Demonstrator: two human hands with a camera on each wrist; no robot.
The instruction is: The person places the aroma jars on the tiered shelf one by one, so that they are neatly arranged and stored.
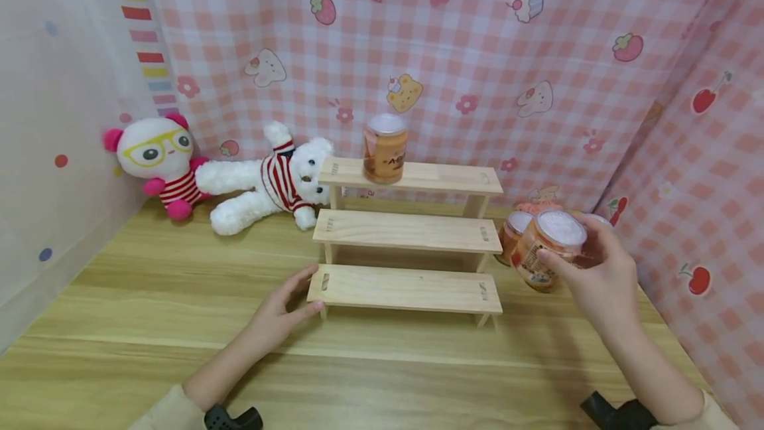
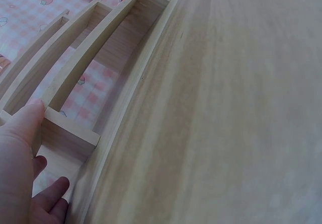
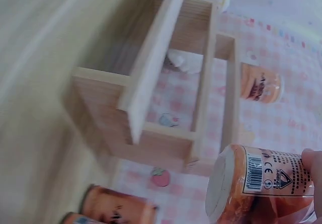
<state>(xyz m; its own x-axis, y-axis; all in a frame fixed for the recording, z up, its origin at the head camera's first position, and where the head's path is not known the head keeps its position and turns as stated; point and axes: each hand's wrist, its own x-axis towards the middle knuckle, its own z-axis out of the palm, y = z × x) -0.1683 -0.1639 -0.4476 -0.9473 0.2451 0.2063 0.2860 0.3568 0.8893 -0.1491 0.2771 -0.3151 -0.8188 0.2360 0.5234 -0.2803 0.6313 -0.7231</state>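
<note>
A three-step wooden display stand (image 1: 406,287) stands in the middle of the table. At its left end, my left hand (image 1: 271,324) grips the lowest step, thumb on the front corner and a finger near the back corner. To the right of the stand, my right hand (image 1: 605,277) holds an orange-labelled jar (image 1: 534,261) with a pale lid, raised and slightly tilted. In the right wrist view, this jar (image 3: 264,183) shows its white bottom and barcode. One similar jar (image 1: 384,151) stands upright on the top step, left of centre.
Behind the held jar are more jars (image 1: 512,234), partly hidden; the right wrist view shows two jars (image 3: 118,206). A panda plush (image 1: 158,164) sits at the back left, beside a white plush bear (image 1: 268,178) lying against the stand. Checked curtains (image 1: 447,52) hang behind.
</note>
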